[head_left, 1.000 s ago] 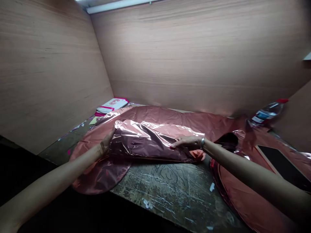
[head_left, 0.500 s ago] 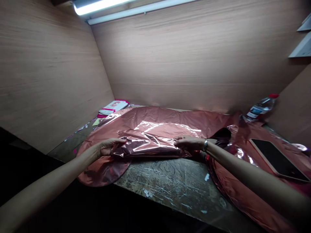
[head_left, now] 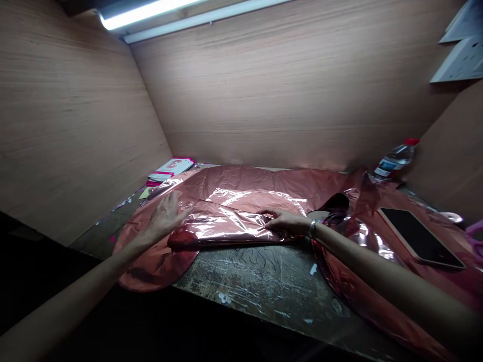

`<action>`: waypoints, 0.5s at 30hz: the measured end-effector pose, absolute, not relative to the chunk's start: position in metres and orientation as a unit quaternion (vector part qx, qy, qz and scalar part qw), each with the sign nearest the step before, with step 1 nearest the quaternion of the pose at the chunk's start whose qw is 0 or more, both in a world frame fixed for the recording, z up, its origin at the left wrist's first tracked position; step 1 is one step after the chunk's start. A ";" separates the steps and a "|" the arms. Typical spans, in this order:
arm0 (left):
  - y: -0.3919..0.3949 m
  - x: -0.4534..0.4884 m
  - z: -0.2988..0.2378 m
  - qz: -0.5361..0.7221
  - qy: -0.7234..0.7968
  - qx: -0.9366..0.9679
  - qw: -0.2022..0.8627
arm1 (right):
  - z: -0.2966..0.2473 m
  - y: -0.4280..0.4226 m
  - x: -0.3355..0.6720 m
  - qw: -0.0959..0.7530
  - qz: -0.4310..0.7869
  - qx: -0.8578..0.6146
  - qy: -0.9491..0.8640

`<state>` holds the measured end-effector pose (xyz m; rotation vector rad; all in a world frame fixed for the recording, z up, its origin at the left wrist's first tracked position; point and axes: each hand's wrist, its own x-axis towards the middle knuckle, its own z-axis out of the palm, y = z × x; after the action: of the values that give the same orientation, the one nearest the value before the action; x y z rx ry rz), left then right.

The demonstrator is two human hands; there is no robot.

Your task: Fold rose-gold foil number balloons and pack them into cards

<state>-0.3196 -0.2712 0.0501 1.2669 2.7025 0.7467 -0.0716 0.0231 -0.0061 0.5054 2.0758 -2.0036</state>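
Head view: a folded bundle of pink metallic foil (head_left: 226, 223) lies at the centre of the frame, its near edge along the scratched work table (head_left: 249, 281). Behind it a larger foil sheet (head_left: 260, 176) of the same colour spreads from left of centre toward the right.

Left hand (head_left: 166, 216): fingers extended, not clenched, at the left end of the bundle; grip on nothing visible. Whether the palm touches foil cannot be told. Right hand (head_left: 287, 222): thumb and fingers pinch the bundle's upper surface, right of centre. Silver-coloured bracelet (head_left: 313, 229) on that wrist.

Writing, by location:
– Left of centre, at the far edge of the table: stack of white cards (head_left: 171, 168) with pink edges. Top card bears a large pink figure, apparently a 3; the smaller lettering by it is illegible at this size.
– Right of frame, near the back panel: clear bottle (head_left: 396, 160), red cap, blue-and-white label (head_left: 387, 167); wording not legible.
– Right of frame, on foil: phone (head_left: 420, 236), pale border, screen dark, no text showing.
– Upper right: white socket plate (head_left: 458, 60); no marking readable.

Other: lit tube lamp (head_left: 151, 12) at upper left; small white scrap (head_left: 313, 269) on the table, lower right of centre.
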 end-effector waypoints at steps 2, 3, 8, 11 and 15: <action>-0.260 -0.290 0.045 0.195 0.823 0.534 0.010 | -0.006 0.024 -0.072 0.110 -0.666 0.164 0.720; -0.253 -0.274 0.039 0.165 0.783 0.598 0.046 | -0.007 0.024 -0.072 0.107 -0.660 0.158 0.727; -0.218 -0.228 0.009 0.029 0.730 0.670 0.131 | -0.015 0.024 -0.073 0.073 -0.662 0.143 0.732; -0.208 -0.230 0.002 0.007 0.735 0.668 0.111 | -0.017 0.021 -0.073 0.054 -0.660 0.148 0.735; -0.205 -0.238 0.002 -0.018 0.707 0.703 0.079 | -0.009 0.009 -0.061 -0.010 -0.551 0.144 0.822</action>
<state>-0.2377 -0.2054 0.0020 2.1030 2.1164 -0.0551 -0.0613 0.0091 -0.0087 0.4537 2.5986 -1.7420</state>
